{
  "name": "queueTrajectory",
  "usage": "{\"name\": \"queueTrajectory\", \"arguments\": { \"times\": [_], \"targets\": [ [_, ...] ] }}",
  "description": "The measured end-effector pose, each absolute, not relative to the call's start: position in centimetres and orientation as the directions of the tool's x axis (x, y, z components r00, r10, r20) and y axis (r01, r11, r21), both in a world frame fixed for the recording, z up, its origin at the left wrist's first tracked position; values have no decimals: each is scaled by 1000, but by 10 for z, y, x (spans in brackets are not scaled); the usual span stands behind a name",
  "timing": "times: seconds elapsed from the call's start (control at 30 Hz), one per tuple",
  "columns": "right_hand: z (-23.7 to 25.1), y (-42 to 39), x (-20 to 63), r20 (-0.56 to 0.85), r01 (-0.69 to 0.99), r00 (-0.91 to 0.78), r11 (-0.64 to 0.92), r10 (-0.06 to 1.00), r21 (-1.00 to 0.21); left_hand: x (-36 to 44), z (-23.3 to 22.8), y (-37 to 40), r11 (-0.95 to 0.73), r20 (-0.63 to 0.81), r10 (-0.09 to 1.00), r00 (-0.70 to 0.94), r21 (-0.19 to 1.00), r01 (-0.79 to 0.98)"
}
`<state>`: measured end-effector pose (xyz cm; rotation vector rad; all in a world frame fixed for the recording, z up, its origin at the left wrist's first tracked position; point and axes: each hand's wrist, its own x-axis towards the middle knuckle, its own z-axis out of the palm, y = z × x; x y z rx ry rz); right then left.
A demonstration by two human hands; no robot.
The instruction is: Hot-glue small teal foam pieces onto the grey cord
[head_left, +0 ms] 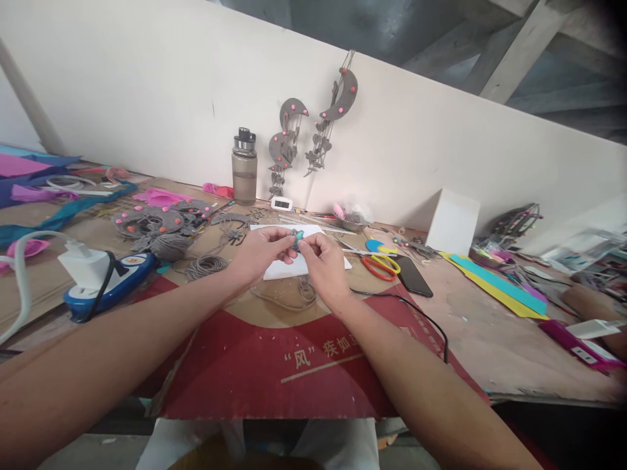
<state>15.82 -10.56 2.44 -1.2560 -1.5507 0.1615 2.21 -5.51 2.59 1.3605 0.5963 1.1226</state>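
Between the fingertips of both hands is a small teal and grey piece (298, 239), too small to tell its kind. My left hand (264, 253) pinches it from the left, and my right hand (324, 262) pinches it from the right. They are held above a white sheet or board (281, 269) on red-and-tan cardboard (235, 365). Grey cord (206, 266) lies coiled left of the hands, with a looser strand below them. To the right are scissors (379, 269) with red and yellow handles and a black phone (414, 277).
A water bottle (244, 171) stands by the partition, where grey crescent hangings (343, 98) hang. At left lie grey felt pieces (161, 222) and a blue power strip (112, 287) with a charger. Teal and yellow strips (494, 284) lie right, near another person's arm (595, 310).
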Motion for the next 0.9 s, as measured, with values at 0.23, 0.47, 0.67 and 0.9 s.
{"name": "queueTrajectory", "arguments": {
  "times": [0.23,0.47,0.67,0.9],
  "targets": [
    [26,-107,159,618,646,124,410,776,-644,21,23,-54,-125,277,848,452,933,-337],
    [29,-108,159,600,712,125,350,790,-609,21,23,-56,-124,274,841,466,937,-327],
    [28,-107,159,593,758,117,315,796,-571,22,23,-57,-172,286,850,443,945,-280],
    [26,-107,157,578,753,104,316,809,-578,22,22,-56,-185,275,871,407,951,-247]
  ]
}}
